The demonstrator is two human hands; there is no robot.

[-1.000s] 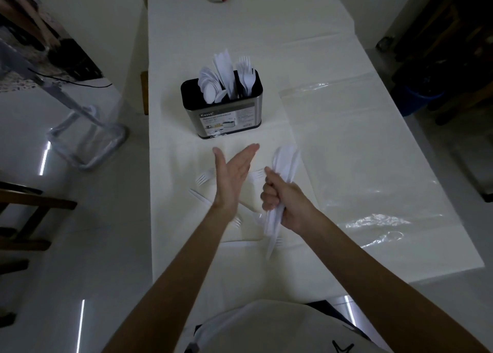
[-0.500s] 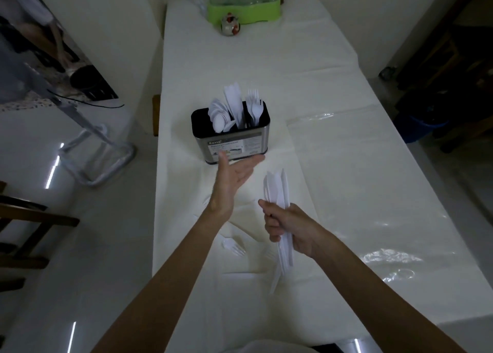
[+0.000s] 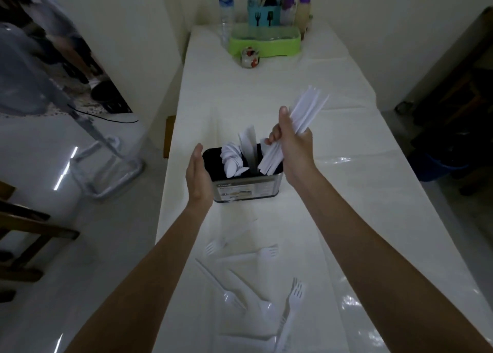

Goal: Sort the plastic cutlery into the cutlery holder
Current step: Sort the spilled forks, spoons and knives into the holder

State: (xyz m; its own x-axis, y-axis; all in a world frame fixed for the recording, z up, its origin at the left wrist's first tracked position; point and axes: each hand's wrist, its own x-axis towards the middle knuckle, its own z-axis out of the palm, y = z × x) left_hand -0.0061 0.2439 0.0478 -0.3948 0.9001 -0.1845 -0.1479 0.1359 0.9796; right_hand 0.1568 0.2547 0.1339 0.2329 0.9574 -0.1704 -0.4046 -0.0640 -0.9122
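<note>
A black and steel cutlery holder (image 3: 246, 190) stands mid-table with white spoons (image 3: 232, 160) and knives (image 3: 248, 142) upright in it. My right hand (image 3: 293, 139) is closed around a bundle of white plastic knives (image 3: 301, 120), tilted, with its lower ends over the holder's right compartment. My left hand (image 3: 196, 176) is flat and open against the holder's left side, fingers straight. Several loose white forks (image 3: 292, 299) and other cutlery pieces lie on the tablecloth near me, between my forearms.
A green tray (image 3: 264, 44) with a teal utensil caddy, purple-capped bottles and a water bottle (image 3: 226, 8) stands at the table's far end, a small jar (image 3: 249, 56) in front of it. The table edges drop to the floor on both sides; chairs stand at left.
My right hand rose and carried the knife bundle forward over the holder. My left hand moved up to the holder's left side. The camera view tilted forward along the table.
</note>
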